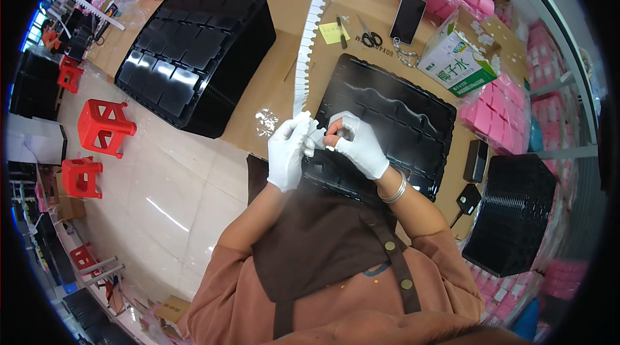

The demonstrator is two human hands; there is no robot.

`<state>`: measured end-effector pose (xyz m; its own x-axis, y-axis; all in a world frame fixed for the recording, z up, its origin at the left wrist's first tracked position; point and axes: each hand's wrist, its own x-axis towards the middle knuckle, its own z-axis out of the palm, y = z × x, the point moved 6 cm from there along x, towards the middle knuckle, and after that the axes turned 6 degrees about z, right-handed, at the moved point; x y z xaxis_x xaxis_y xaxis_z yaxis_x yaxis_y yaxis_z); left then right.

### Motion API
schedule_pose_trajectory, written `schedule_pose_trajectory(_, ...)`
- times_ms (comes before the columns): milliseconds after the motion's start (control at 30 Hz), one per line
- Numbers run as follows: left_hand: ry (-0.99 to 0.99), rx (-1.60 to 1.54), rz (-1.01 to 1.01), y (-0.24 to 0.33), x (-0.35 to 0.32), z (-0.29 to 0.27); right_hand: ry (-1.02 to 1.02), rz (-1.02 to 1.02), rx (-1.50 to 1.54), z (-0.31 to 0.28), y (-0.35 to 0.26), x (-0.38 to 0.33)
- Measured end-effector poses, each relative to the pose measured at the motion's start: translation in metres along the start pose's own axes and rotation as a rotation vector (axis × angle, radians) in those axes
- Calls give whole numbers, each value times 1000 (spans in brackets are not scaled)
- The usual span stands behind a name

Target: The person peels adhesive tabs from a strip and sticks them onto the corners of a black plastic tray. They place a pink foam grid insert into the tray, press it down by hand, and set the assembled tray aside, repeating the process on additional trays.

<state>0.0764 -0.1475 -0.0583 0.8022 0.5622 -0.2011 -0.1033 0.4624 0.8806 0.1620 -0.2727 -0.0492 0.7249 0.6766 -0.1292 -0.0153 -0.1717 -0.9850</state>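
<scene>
A long white strip (312, 28) with a notched edge runs from the far edge of the table down to my hands. My left hand (285, 154), in a white glove, is closed around the near end of it. Close beside it, my right hand (360, 146) is also gloved, with bare thumb and fingertips. Those fingers are pinched together at a small pale piece, whose outline I cannot make out. Under and beyond my hands lies a black plastic tray (394, 96) with shallow sections, and a thin clear wavy strand rests across it.
Stacked black trays stand at the left (194, 41) and right (513, 209). Beyond the near tray lie scissors (371, 37), a yellow note (330, 33) with a dark pen-like tool, a phone (408, 19) and an open carton (458, 61). Pink bagged packs (497, 112) line the right. Red stools (103, 126) stand on the floor.
</scene>
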Motion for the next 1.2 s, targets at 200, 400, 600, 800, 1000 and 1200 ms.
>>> schedule_pose_trajectory(200,-49,49,-60,-9,-1,5,-2,-55,-51,-2,-6,-6)
schedule_pose_trajectory(400,43,-317,-125,-22,15,-25,102,-369,-238,-36,-44,-29)
schedule_pose_trajectory(600,62,-205,-5,4,18,-50,516,-73,-817,-252,35,-35)
schedule_pose_trajectory(800,55,-121,-29,-6,10,-45,441,255,-1066,-299,82,-26)
schedule_pose_trajectory(1000,101,-64,-28,-5,10,-43,468,309,-1074,-302,91,-22)
schedule_pose_trajectory(1200,102,-66,-25,-12,12,-41,657,259,-937,-312,108,-32)
